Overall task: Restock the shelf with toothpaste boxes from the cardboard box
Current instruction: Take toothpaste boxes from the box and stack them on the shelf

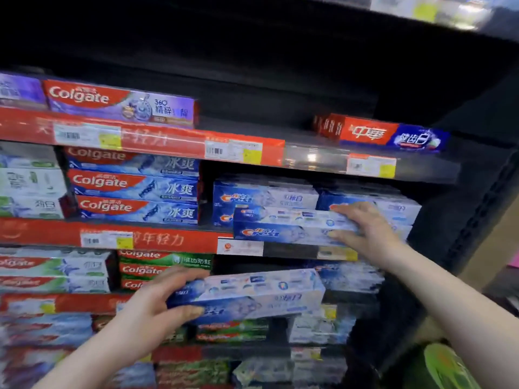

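Taking the Crest stack [266,197] on the middle shelf as the marker, the Colgate boxes [134,189] stand just left of it, with a dark gap between the two. Below and left of the stack, the left hand [157,307] grips one end of the lower Crest box [252,296]. Its fingers curl over the top edge and the thumb presses on the front face. This box hangs in the air in front of the next shelf down, and its far end has no support. Held by one end only, it could droop or twist out of the grip.

Directly in front of the stack, the upper Crest box [292,226] lies roughly level above the price rail [295,249]. The right hand [365,228], at the stack's right end, clamps that box's right end between fingers on top and thumb at the front. Whether the box rests on the shelf cannot be told. Pushed in crooked, it could catch the stack's front and shove boxes back, or slip off over the rail. The cardboard box is out of view.
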The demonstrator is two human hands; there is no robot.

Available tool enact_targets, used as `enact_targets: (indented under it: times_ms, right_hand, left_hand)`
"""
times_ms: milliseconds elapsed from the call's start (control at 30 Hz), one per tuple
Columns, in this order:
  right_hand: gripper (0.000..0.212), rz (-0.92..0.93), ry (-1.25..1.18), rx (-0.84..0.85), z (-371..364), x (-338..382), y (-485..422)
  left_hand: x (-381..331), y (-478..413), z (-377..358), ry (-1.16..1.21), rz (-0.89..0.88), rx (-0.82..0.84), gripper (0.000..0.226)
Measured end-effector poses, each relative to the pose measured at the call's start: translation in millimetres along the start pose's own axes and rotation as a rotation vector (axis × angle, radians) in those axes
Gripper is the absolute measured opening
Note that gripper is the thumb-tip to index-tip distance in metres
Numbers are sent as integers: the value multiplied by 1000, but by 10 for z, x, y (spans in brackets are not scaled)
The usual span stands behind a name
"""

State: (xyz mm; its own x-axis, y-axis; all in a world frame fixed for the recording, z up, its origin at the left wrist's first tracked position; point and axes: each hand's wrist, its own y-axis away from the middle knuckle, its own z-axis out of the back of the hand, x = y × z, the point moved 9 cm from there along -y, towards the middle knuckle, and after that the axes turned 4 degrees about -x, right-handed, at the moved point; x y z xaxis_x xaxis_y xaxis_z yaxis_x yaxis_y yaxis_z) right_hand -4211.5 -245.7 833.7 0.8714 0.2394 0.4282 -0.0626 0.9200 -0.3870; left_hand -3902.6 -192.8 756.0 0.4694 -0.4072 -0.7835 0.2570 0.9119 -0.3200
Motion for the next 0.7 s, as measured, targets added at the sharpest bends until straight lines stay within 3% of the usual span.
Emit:
enact_targets:
  times_ms: [167, 500, 700]
  right_hand:
    - [49, 122, -39, -21, -312, -2, -391]
    - [53, 117, -77, -40, -666, 8, -667]
    - [51, 71, -71, -22, -735, -40, -671]
  left_hand:
    - [62, 74, -18, -50, 91, -119, 50]
    - [195, -101, 185, 13, 193, -165, 42]
    - [286, -256, 188, -9, 196, -131, 57]
